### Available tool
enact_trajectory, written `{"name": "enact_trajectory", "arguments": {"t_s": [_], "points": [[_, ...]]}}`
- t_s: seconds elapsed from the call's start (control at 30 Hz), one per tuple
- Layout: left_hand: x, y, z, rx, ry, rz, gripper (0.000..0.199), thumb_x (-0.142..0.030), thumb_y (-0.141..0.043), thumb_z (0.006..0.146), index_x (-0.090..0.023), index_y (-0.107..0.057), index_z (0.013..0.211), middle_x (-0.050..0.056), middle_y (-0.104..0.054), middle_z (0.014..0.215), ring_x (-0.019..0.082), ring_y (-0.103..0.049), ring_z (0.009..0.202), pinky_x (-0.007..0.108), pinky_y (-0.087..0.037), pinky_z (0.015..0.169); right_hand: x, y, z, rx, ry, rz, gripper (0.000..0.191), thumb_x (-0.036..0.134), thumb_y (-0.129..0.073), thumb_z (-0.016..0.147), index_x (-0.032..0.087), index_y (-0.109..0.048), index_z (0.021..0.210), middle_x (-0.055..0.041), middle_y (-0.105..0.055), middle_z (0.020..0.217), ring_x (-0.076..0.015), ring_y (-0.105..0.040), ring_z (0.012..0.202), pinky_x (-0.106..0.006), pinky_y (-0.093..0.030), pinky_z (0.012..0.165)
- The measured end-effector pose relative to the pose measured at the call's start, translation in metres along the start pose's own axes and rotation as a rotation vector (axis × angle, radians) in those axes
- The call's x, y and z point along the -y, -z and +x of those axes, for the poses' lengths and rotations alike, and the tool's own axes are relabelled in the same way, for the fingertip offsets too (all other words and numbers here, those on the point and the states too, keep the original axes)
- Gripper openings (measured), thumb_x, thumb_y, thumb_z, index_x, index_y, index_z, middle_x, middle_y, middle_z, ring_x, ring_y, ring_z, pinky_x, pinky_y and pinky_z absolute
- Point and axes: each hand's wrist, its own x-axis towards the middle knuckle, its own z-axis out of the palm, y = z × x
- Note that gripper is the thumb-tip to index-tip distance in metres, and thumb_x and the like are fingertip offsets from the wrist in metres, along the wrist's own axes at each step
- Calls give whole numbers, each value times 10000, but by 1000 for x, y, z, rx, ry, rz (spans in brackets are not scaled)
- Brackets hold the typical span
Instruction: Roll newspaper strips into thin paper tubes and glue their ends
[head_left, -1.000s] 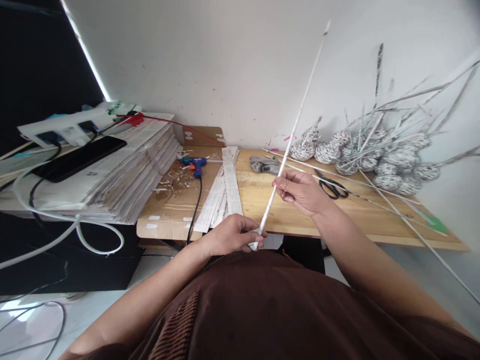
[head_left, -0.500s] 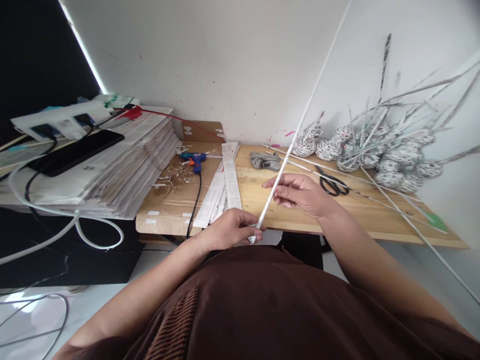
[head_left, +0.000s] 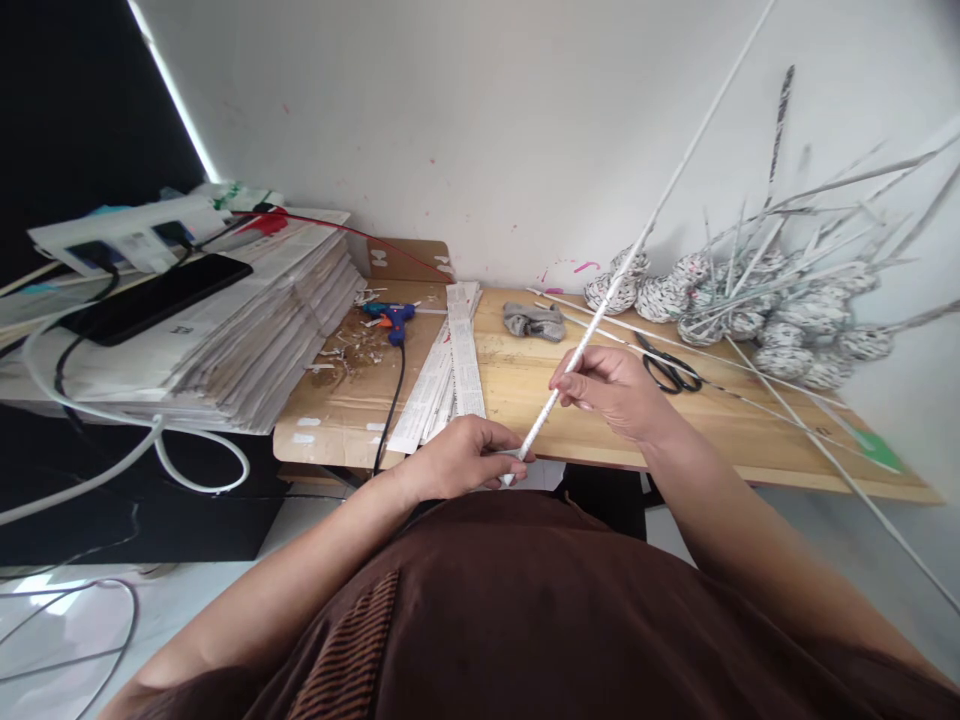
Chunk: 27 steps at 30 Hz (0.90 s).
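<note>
A long, thin rolled paper tube (head_left: 637, 240) slants up and to the right in front of me, its top running out of view. My left hand (head_left: 474, 458) pinches its wider lower end between thumb and fingers, near my lap. Further up, my right hand (head_left: 606, 388) grips the tube with the thumb against the fingers. Cut newspaper strips (head_left: 459, 365) lie in a fanned pile on the table just beyond my left hand. Black-handled scissors (head_left: 670, 368) rest to the right of my right hand.
A blue glue gun (head_left: 394, 320) lies on cardboard among paper scraps. Stacked newspaper (head_left: 300, 320) at left carries a black phone (head_left: 161, 300) and a power strip (head_left: 127, 240). A grey cloth (head_left: 534, 322) lies near the wall. Woven paper shapes (head_left: 780, 335) and long tubes crowd the right.
The paper tube has tilted further to the right. My right hand's fingers have closed around it, where they were looser before. My left hand keeps hold of the lower end.
</note>
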Motion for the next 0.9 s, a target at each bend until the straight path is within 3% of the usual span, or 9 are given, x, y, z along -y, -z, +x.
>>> {"name": "enact_trajectory", "arguments": {"t_s": [0.07, 0.2, 0.4, 0.57, 0.7, 0.77, 0.9], "points": [[0, 1, 1, 6, -11, -4, 303, -419, -653, 762, -147, -709, 885, 35, -677, 786, 146, -598, 701, 229, -473, 608, 0, 0, 0, -16, 20, 20, 223, 366, -767, 725, 168, -671, 762, -3, -607, 634, -83, -511, 535, -216, -368, 464], [0, 2, 2, 4, -21, -14, 296, -401, -645, 772, -137, -702, 892, 42, -665, 801, 145, -587, 704, 237, -486, 611, 2, 0, -2, 105, -6, -15, 249, 385, -721, 775, 170, -710, 899, -26, -637, 688, -91, -523, 564, -223, -376, 479], [-6, 2, 2, 54, 6, -53, 296, -388, -650, 776, -141, -702, 931, 34, -640, 784, 140, -585, 709, 234, -492, 615, 2, 2, -1, -53, 21, 10, 260, 410, -765, 721, 166, -676, 739, -10, -604, 622, -86, -501, 525, -223, -373, 465], [-10, 2, 4, 27, -2, -98, 286, -378, -665, 762, -138, -700, 913, 31, -647, 767, 134, -583, 695, 254, -512, 641, -3, 8, 0, 133, -43, 22, 274, 408, -678, 815, 171, -717, 946, -30, -620, 673, -101, -538, 583, -214, -344, 457], [-11, 4, 8, 12, -10, -47, 289, -385, -672, 751, -141, -711, 901, 36, -668, 775, 133, -586, 671, 245, -500, 619, -4, 9, 5, 3, -30, 41, 227, 381, -745, 753, 161, -690, 771, 2, -570, 594, -75, -471, 511, -208, -301, 427], [-13, 8, 12, -14, -18, 2, 295, -394, -663, 759, -148, -717, 912, 43, -680, 785, 140, -595, 680, 231, -484, 606, -2, 9, 9, -43, 16, 69, 220, 379, -741, 759, 172, -666, 770, 13, -562, 580, -70, -467, 499, -206, -311, 432], [-20, 17, 19, -59, -52, 103, 281, -398, -642, 776, -153, -719, 890, 40, -682, 758, 133, -589, 655, 215, -447, 579, 4, 12, 14, 78, 21, 46, 247, 387, -693, 806, 183, -695, 946, -15, -607, 660, -96, -534, 581, -209, -346, 457]]}}
